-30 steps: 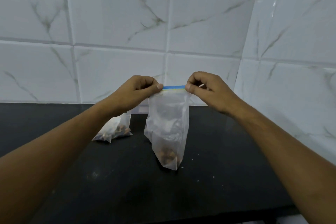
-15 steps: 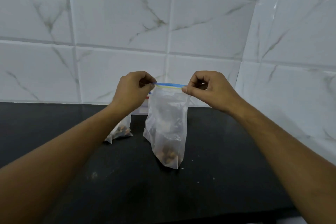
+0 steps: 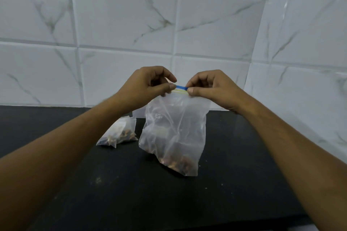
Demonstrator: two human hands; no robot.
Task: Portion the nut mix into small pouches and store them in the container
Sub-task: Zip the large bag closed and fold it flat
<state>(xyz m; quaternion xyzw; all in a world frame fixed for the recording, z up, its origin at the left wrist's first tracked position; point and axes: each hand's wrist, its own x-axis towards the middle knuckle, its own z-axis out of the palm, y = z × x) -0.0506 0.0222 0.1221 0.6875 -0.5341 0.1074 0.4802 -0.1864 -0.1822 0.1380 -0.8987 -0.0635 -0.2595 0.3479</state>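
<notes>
A clear zip pouch [image 3: 174, 133] with a blue and yellow zip strip hangs upright over the black counter, nuts lying in its bottom corner. My left hand [image 3: 150, 85] pinches the left part of the strip between thumb and fingers. My right hand [image 3: 208, 87] pinches the strip just to the right of it, so only a short piece of blue shows between the thumbs. Two small filled pouches [image 3: 120, 133] lie on the counter behind my left forearm, partly hidden by it. No container is in view.
The black counter [image 3: 131, 193] runs to white marble-patterned wall tiles [image 3: 122, 24] at the back and on the right, forming a corner. The counter's front edge shows at the lower right.
My hands have drawn closer together along the zip strip, so less of the blue strip shows. The pouch still hangs in the same place.
</notes>
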